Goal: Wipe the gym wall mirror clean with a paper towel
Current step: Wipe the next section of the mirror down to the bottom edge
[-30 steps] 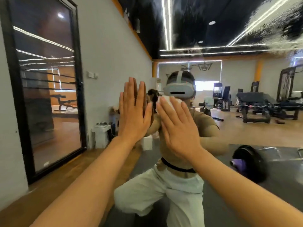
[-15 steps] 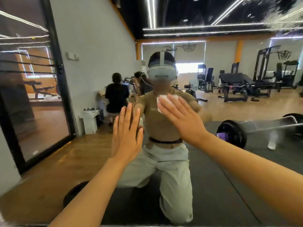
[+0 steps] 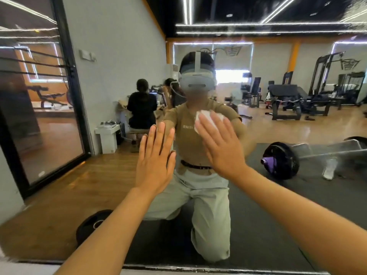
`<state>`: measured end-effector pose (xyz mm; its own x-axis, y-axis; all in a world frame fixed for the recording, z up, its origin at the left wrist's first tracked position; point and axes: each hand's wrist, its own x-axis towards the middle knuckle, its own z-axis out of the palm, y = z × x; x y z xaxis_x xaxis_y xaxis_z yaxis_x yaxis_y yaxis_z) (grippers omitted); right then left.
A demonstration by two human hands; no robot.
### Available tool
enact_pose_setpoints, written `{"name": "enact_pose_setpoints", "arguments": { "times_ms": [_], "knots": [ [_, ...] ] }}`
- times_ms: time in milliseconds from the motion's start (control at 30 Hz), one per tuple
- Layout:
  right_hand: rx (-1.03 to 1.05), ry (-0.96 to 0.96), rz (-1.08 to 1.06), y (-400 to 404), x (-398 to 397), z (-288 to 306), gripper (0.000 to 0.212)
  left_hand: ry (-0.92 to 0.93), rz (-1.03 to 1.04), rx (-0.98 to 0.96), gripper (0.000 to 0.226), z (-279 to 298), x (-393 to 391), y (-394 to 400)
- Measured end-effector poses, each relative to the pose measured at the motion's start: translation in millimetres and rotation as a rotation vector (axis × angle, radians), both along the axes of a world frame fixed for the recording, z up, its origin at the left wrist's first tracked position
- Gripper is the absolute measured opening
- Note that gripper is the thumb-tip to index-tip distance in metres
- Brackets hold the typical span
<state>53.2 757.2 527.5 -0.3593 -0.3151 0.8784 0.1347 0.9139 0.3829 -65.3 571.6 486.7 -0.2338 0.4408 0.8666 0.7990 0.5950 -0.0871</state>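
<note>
Both hands have slid down the glass since a second ago, when they were side by side in front of the reflected headset; half a second ago they were already near chest level, much as they are here. At the left edge of the large frameless gym wall mirror (image 3: 258, 92) the reflection shows a black-framed glass door (image 3: 39, 116) set in a grey wall, and beside it a small white box-shaped bin (image 3: 108, 138) on the wooden floor. Further in, a seated person in a black top (image 3: 142, 108) is reflected with their back turned. The left hand (image 3: 155, 165) lies flat against the mirror with fingers straight and together, holding nothing, below and just left of the other hand. In the middle the mirror shows the kneeling person in a tan T-shirt and pale trousers, wearing a grey headset (image 3: 196, 80). The right hand (image 3: 220, 147) has its fingers spread and straight, pressing a crumpled white paper towel (image 3: 204, 120) to the glass at the level of the reflected chest; the towel shows past the fingertips, higher than the left hand. Right of it, a black barbell plate on a silver bar (image 3: 281, 160) is reflected lying on the dark rubber mat, with dark weight machines (image 3: 294, 100) behind it. Toward the mirror's top right corner the glass looks smeared with whitish streaks (image 3: 355, 14).
</note>
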Motion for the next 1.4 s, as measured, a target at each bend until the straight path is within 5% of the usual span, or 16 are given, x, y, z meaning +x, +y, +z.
{"name": "enact_pose_setpoints", "arguments": {
  "times_ms": [133, 300, 400, 600, 700, 867, 1133, 1267, 1400],
  "knots": [
    [0.195, -0.240, -0.065, 5.8, 7.6, -93.4, 0.062, 0.001, -0.003, 0.002, 0.063, -1.0, -0.7, 0.8],
    [0.300, -0.274, -0.104, 15.6, 13.6, -101.8, 0.064, -0.005, -0.001, -0.024, 0.065, -0.2, -1.6, -1.0],
    [0.352, -0.263, -0.069, 19.3, 16.3, -64.0, 0.072, -0.007, -0.022, -0.044, 0.067, -0.2, -3.2, -4.4],
    [-0.136, 0.104, -0.080, 3.8, 5.5, 87.5, 0.057, -0.042, -0.043, 0.038, 0.071, -13.9, -1.0, -13.7],
    [-0.241, 0.214, -0.062, -6.6, -5.5, 109.1, 0.052, -0.077, -0.014, 0.099, 0.073, -27.1, -8.8, -24.6],
    [-0.101, 0.124, -0.043, -22.2, -22.6, 34.7, 0.051, -0.168, 0.033, 0.190, 0.080, -41.5, -26.5, -43.4],
    [0.334, -0.386, -0.168, -23.2, -8.2, -129.4, 0.080, -0.256, 0.057, 0.089, 0.092, -48.8, -48.9, -66.4],
    [0.436, -0.430, -0.187, -22.8, -3.8, -101.5, 0.070, -0.211, 0.060, -0.012, 0.091, -48.4, -58.1, -81.6],
    [0.102, -0.126, -0.164, -44.0, -19.4, -7.8, 0.063, -0.167, 0.046, -0.036, 0.094, -47.7, -62.5, -85.1]
  ]
}}
